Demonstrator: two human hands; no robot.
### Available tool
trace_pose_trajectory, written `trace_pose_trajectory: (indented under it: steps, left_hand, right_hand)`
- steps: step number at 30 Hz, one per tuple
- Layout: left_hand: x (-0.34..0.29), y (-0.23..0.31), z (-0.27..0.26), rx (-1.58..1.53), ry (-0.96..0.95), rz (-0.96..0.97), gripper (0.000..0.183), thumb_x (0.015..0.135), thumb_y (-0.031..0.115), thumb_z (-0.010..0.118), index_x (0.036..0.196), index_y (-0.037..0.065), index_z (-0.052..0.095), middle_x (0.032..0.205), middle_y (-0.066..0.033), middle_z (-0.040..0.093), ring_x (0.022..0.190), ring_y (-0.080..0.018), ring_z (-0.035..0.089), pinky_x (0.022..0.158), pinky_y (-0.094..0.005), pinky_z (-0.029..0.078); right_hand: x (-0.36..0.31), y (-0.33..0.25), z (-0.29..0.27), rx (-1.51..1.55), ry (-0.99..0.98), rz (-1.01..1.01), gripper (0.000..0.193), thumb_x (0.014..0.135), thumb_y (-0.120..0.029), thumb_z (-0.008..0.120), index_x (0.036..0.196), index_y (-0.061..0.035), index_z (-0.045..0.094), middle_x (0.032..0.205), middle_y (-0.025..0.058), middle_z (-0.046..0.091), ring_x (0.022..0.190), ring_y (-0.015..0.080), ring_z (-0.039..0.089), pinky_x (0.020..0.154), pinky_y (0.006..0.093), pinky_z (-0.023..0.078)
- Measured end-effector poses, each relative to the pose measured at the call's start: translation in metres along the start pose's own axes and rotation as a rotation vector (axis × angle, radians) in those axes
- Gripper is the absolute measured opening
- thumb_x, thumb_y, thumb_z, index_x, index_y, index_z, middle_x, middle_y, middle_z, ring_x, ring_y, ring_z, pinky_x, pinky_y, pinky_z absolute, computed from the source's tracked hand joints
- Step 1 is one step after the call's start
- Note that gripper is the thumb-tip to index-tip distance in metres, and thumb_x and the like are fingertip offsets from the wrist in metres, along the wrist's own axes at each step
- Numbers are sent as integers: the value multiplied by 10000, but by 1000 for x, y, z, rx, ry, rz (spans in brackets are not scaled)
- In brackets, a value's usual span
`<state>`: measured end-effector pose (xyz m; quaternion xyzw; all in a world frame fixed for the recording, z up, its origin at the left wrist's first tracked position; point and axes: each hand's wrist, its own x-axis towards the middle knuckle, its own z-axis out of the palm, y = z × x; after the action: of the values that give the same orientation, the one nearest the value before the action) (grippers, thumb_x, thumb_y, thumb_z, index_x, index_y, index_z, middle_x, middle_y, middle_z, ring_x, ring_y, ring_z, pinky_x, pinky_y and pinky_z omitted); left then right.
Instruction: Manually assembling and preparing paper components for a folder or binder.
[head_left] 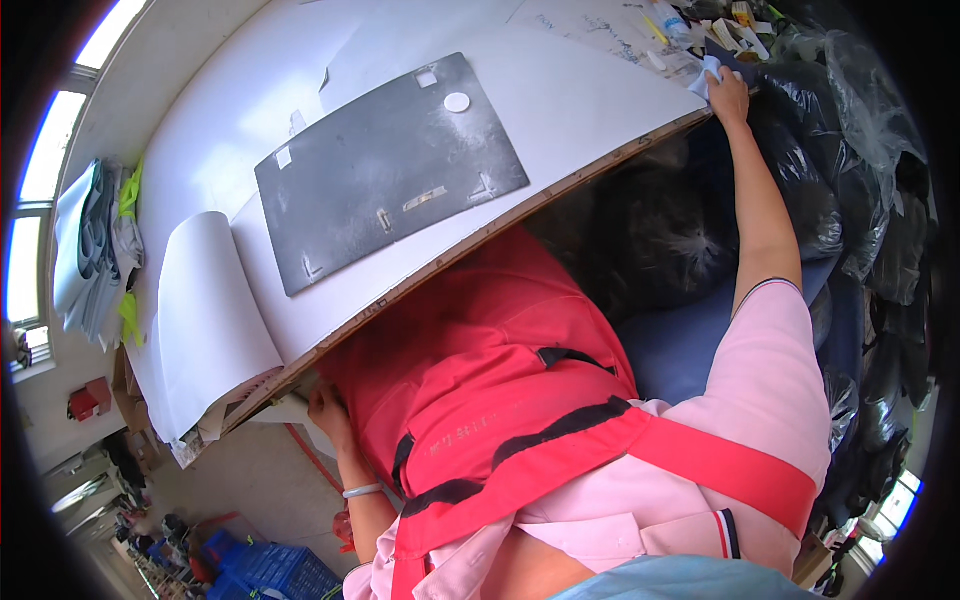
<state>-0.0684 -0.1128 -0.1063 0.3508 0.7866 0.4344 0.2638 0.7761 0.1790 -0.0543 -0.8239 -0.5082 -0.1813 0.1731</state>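
Reaching across white-topped bench (600,90), upper right of frame.
Right hand (728,92) fingers closed on pale blue cloth (706,72); left hand (328,408) gripping bench underside, lower left; dark grey sheet (390,170) untouched.

A white surface (560,100) carries a dark grey speckled mat (390,170). The apron (500,370) is red with black straps, the shirt (760,390) pale pink, the crates (265,570) blue.

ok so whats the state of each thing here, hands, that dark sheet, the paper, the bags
right hand: stretched to the table's far corner, closed on a pale blue cloth
left hand: under the table edge, fingers curled, contact unclear
dark grey sheet: lying flat on the table, tape bits on it
white paper: draped over the table's end, curling down
black plastic bags: heaped beside the table, crumpled
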Motion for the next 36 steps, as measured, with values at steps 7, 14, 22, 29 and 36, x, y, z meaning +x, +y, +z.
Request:
trace_pose_trajectory:
  steps: [7,14,22,29,36]
  left_hand:
    - [3,-1,9,188,6,156,234,976,172,595,950,-37,697,844,-66,704,797,-127,596,756,-301,483]
    - [4,3,6,201,-64,136,271,980,229,615,966,-31,690,885,-71,701,830,-138,587,778,-309,473]
    - [-45,103,51,14,-441,118,147,976,119,633,982,-14,695,802,19,625,716,-52,534,654,-215,450]
    - [-91,220,155,-863,-1135,-98,513,1080,285,430,1520,48,311,1355,-126,509,1263,-254,533,959,-384,528]
    - [-85,236,146,-1121,-996,-166,584,1080,420,359,1428,-49,363,1404,-188,487,1288,-299,513,1096,-409,417]
  right_hand:
    - [26,19,2,355,190,5,413,932,-277,627,1280,-64,567,1095,272,671,1014,479,626,877,521,481]
    - [46,11,-22,924,15,444,415,948,-338,666,1230,-33,654,1104,161,709,1042,321,657,861,407,500]
    - [-66,-122,-132,1555,-555,190,379,958,-332,688,1203,-44,659,882,-23,665,750,53,607,687,218,488]
    - [-235,-305,-208,1035,-312,-775,388,958,-197,610,1341,-139,596,1250,63,650,1168,253,595,1005,371,453]
    - [-296,-348,-215,881,-293,-968,488,928,-292,642,1405,-240,552,1579,63,365,1482,295,264,1194,472,140]
